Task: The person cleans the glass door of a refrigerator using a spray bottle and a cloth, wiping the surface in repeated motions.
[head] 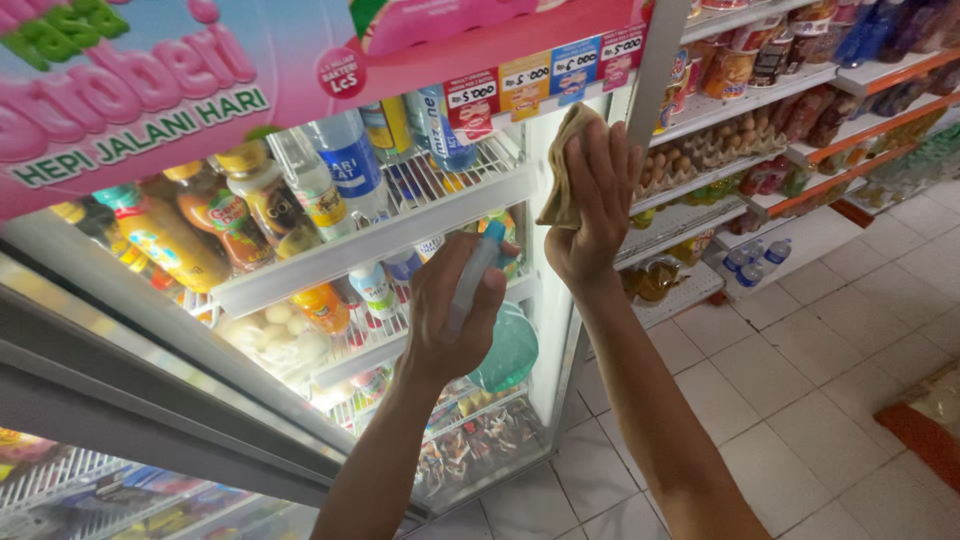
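Head view, looking down and sideways at a tall glass-door cooler (300,330), its white frame filling the left half. Across its top runs a big pink banner (200,70) with bubbly pink and green lettering and a small red round badge. Under the banner's right end sits a row of price tags (545,78), red, yellow and blue squares side by side. Behind the glass, white wire racks carry bottles (250,210): orange and amber ones with yellow caps at left, clear ones with blue labels at centre. Off right, open store shelves (790,120) with orange edges hold jars, packets and a brown row of eggs, above a pale tiled floor (800,400). Left hand (455,320) is wrapped tight round a spray bottle (480,270), teal body, blue nozzle up near the glass. Right hand (595,215) clutches a tan cloth (565,165), pressed flat against the cooler's right door edge, just under the tags.
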